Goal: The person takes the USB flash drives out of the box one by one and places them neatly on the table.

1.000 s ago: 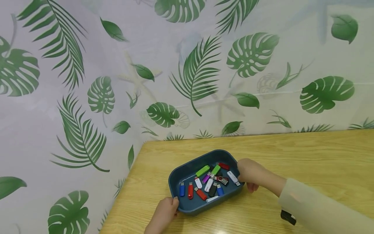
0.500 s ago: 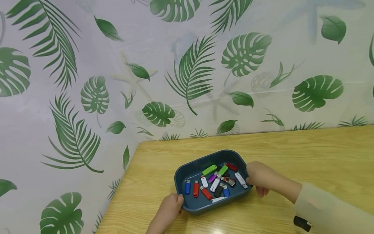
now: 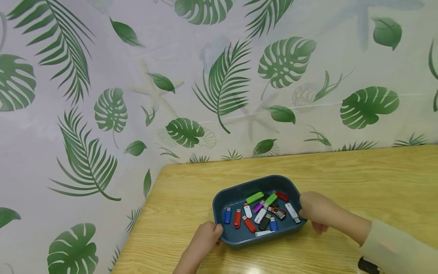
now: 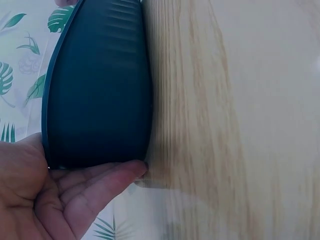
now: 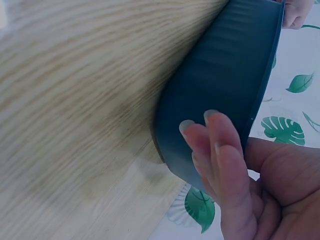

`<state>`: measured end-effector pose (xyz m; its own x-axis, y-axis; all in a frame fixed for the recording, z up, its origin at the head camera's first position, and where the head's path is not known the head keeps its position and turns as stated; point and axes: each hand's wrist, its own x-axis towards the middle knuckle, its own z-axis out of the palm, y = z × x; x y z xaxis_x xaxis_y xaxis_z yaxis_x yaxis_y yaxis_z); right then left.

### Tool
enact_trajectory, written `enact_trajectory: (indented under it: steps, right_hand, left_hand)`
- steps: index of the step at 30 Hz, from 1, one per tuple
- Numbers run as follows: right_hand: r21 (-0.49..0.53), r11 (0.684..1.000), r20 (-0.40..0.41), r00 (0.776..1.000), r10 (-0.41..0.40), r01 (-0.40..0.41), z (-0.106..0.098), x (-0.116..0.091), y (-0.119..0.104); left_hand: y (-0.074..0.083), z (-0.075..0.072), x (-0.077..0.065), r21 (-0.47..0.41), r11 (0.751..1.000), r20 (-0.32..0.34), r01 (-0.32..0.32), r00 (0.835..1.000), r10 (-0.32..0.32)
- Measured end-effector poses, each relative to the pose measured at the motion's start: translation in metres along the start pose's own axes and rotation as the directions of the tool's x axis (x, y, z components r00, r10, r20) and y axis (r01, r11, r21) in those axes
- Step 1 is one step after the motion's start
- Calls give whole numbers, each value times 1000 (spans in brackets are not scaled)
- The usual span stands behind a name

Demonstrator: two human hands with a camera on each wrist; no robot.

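A dark blue plastic tray [image 3: 236, 239] with rounded corners sits low over the table, a little askew. Inside it lie several USB flash drives, among them a blue one [image 3: 227, 216], a red one [image 3: 237, 219], a bright green one [image 3: 254, 197] and a white one [image 3: 291, 211]. My left hand [image 3: 206, 235] grips the tray's left end, thumb at the rim and fingers along the outer wall [image 4: 100, 90]. At the opposite end my right hand [image 3: 318, 210] pinches the rim; its fingertips [image 5: 215, 122] lie against the outside wall.
The wooden table [image 3: 369, 175] reaches back to a wall covering [image 3: 219, 144] printed with green leaves. Another stretch of that covering rises along the table's left edge. A dark strap-like object [image 3: 367, 265] shows under the right sleeve [image 3: 397, 243].
Both hands have moved the tray to the right along the table, keeping their grip at its two ends. The flash drives have travelled with it, and the head view has turned slightly right.
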<state>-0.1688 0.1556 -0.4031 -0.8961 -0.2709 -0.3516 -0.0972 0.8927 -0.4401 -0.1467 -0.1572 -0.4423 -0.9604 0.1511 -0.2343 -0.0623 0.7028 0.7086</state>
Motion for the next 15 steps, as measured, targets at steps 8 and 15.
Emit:
enact_trajectory:
  steps: [8, 15]
  right_hand:
    - [-9, 1000, 30, 999, 23, -23, 4, -11, 17]
    - [96, 992, -2, 997, 77, -76, 5, -19, 33]
  left_hand:
    - [5, 13, 3, -5, 998, 9, -60, 998, 60]
    - [13, 17, 9, 25, 996, 27, -90, 996, 89]
